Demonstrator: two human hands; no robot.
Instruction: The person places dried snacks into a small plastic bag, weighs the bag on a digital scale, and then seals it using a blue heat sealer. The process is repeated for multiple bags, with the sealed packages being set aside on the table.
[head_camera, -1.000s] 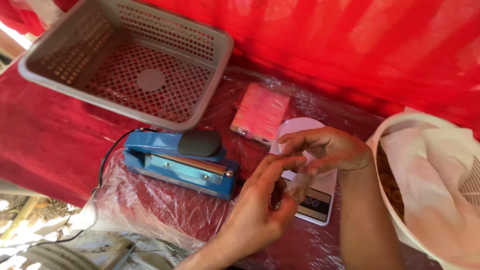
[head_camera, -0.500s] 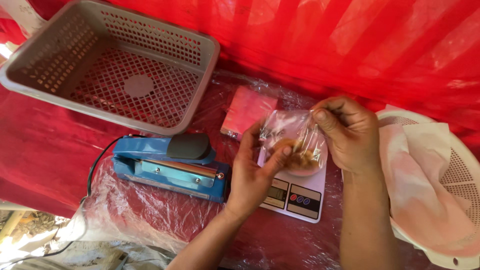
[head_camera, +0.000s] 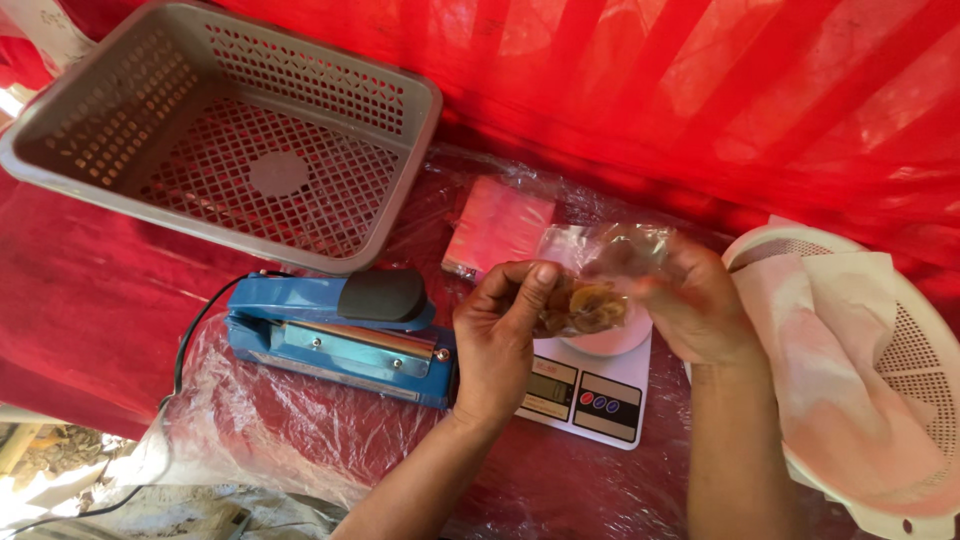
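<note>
Both hands are up over the scale, sharing one small clear bag (head_camera: 600, 275): the left hand (head_camera: 497, 340) has its grip clamped on the lower edge, thumb and fingers pinching the plastic just beside the brown, dried-looking pieces inside, while the right hand (head_camera: 690, 305) is closed on the upper part of the bag, fingers wrapped round the crinkled film. The bag hangs in the air between them, just above the white plate of the kitchen scale (head_camera: 590, 385), not resting on it. To handle this well, the contents want to sit low in the bag with the open end kept flat and free of crumbs, and the pinch wants to stay on the plastic rather than on the pieces, so nothing gets crushed. Just left of the left hand lies a blue heat sealer (head_camera: 335, 335), its black handle down and its cord trailing off the table edge. Behind the hands sits a flat pink packet (head_camera: 497, 228), and beyond that a grey slotted basket (head_camera: 225, 140), tilted up against the red cloth. Off to the right, near the right forearm, a white colander (head_camera: 900, 370) holds a pale pinkish cloth. A clear plastic sheet covers the red table (head_camera: 90, 300) under it all.
</note>
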